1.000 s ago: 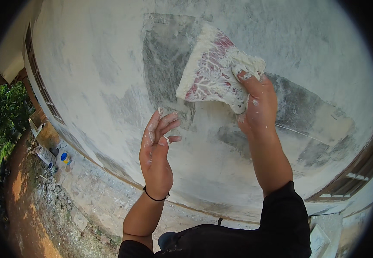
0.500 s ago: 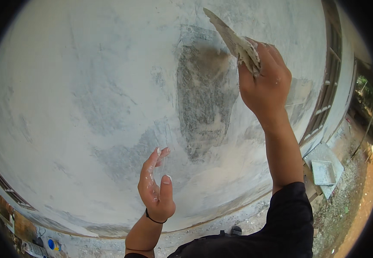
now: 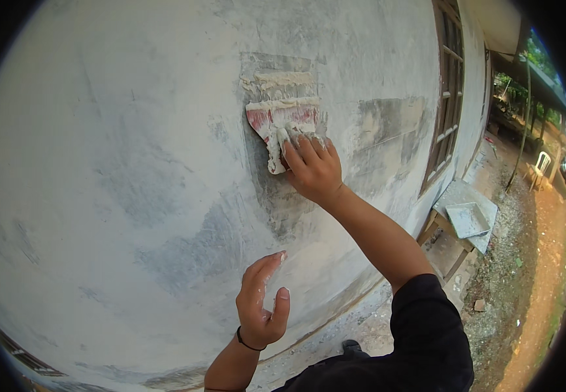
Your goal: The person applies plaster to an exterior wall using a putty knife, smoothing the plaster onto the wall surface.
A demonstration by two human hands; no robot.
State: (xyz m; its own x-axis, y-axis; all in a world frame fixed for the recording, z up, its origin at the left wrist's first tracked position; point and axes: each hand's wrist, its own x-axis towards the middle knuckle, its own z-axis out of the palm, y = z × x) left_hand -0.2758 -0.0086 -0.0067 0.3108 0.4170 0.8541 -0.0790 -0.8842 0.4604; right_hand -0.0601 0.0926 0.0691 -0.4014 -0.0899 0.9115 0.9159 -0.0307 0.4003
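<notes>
We recorded, first, the plastered wall (image 3: 132, 196), pale grey and mottled, filling most of the view, with darker damp patches around a freshly skimmed rectangle near its upper middle. Next we noted a tall brown-framed window (image 3: 449, 98) at the wall's right end, and beyond it a dirt yard with trees and a white plastic chair (image 3: 541, 166). Below the window stood a low wooden bench (image 3: 446, 251) carrying a grey board and a shallow grey tray (image 3: 466, 219), well apart from our hands. We saw no package, label or sign clearly enough to list. Then we entered the scraper (image 3: 281, 127), a flat blade with a reddish pattern smeared in white putty, pressed flat against the wall at the lower edge of the wet patch, with a ridge of putty along its top edge. Our right hand (image 3: 312, 170) gripped the scraper from below, putty-coated fingers (image 3: 294, 147) spread over the blade, arm raised in a black sleeve (image 3: 426, 333). Our left hand (image 3: 260, 307) hung lower, just off the wall, holding nothing, its fingers loosely extended upward and a thin black band (image 3: 247, 343) at the wrist.
</notes>
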